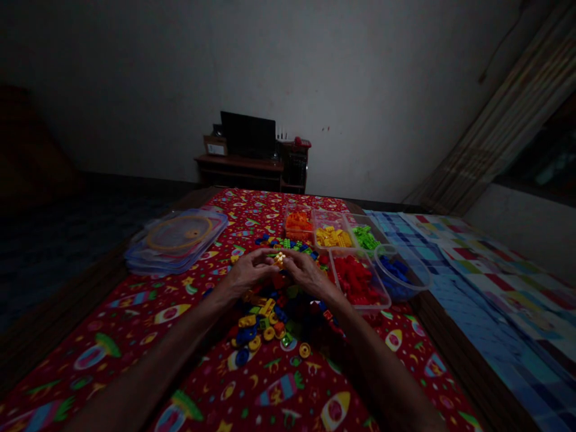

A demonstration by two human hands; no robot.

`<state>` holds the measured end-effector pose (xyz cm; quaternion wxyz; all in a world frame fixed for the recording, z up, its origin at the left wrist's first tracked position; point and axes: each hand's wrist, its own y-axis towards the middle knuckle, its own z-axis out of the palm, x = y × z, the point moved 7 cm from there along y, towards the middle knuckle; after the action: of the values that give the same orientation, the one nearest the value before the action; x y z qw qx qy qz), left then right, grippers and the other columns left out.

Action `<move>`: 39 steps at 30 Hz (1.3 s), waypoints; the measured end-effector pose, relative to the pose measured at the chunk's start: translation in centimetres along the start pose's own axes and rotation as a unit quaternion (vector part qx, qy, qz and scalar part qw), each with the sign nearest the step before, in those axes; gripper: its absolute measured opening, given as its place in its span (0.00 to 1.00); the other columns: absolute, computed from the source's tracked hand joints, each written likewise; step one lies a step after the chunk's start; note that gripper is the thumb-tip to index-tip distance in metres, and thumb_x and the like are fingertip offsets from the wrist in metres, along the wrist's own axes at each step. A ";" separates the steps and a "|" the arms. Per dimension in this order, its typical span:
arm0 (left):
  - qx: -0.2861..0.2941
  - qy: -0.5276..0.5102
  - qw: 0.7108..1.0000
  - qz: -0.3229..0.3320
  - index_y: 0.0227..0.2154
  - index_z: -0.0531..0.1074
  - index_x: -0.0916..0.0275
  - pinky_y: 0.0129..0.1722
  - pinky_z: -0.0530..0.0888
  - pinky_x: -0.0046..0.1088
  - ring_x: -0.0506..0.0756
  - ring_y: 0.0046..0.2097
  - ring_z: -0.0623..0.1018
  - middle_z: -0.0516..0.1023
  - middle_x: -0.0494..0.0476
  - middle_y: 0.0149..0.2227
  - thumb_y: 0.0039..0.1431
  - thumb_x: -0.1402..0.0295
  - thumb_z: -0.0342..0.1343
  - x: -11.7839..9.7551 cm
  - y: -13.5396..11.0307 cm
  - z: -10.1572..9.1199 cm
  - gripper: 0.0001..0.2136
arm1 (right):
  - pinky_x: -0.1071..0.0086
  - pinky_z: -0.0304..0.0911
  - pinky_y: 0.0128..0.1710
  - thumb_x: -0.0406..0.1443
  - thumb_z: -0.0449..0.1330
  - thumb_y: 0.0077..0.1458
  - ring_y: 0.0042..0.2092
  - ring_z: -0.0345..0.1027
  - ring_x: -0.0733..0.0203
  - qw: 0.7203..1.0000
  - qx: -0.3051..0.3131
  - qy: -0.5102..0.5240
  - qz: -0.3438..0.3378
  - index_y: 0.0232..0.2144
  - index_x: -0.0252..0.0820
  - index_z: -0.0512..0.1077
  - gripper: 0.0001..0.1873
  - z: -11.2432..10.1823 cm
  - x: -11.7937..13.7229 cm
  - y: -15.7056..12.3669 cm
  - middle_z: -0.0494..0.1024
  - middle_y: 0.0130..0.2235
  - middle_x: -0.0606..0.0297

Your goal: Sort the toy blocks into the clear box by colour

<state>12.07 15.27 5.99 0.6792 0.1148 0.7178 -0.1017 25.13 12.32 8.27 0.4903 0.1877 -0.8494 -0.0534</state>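
Over a mixed pile of toy building bricks point(265, 318), my left hand point(249, 271) and my right hand point(306, 273) meet fingertip to fingertip. Between them is a small yellow toy brick point(279, 259), with studs facing up, pinched by the fingers of both hands. The pile holds blue, yellow, green and red pieces, some of them wheel-shaped, and my hands and forearms hide part of it. Close to my right hand stands a clear container of red bricks point(357, 281).
Further containers hold orange bricks point(299, 222), yellow bricks point(333, 236), green bricks point(366, 237) and blue bricks point(395, 270). Stacked clear lids point(177, 240) lie at the left. Everything rests on a red patterned cloth point(216, 384). A desk with a dark screen point(248, 135) stands by the wall.
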 end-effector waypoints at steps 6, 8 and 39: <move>0.020 -0.065 0.997 -0.028 0.43 0.69 0.63 0.30 0.75 0.30 0.55 0.29 0.79 0.77 0.49 0.28 0.31 0.59 0.69 1.1 0.0 0.8 0.32 | 0.71 0.63 0.33 0.45 0.53 0.60 0.35 0.69 0.62 0.997 0.053 0.052 0.008 0.53 0.39 0.67 0.23 0.4 -0.5 0.1 0.76 0.37 0.62; 0.034 -0.072 0.996 -0.030 0.46 0.67 0.63 0.30 0.75 0.31 0.55 0.29 0.79 0.78 0.50 0.28 0.34 0.58 0.69 1.3 -0.1 1.0 0.34 | 0.73 0.61 0.29 0.45 0.55 0.58 0.31 0.67 0.65 0.995 0.056 0.074 0.026 0.52 0.42 0.68 0.22 0.2 -0.9 0.1 0.74 0.32 0.66; -0.016 0.238 0.966 0.098 0.44 0.73 0.62 0.31 0.74 0.30 0.58 0.34 0.79 0.80 0.56 0.34 0.54 0.47 0.49 -2.9 -0.6 -2.0 0.25 | 0.74 0.62 0.27 0.41 0.54 0.57 0.26 0.69 0.64 0.943 -0.173 -0.227 0.170 0.36 0.32 0.76 0.17 -19.8 -6.5 1.3 0.77 0.26 0.57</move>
<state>10.10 15.22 8.98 0.4967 0.1947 0.8458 0.0067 44.56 17.72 13.50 0.3112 -0.0643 -0.9351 -0.1568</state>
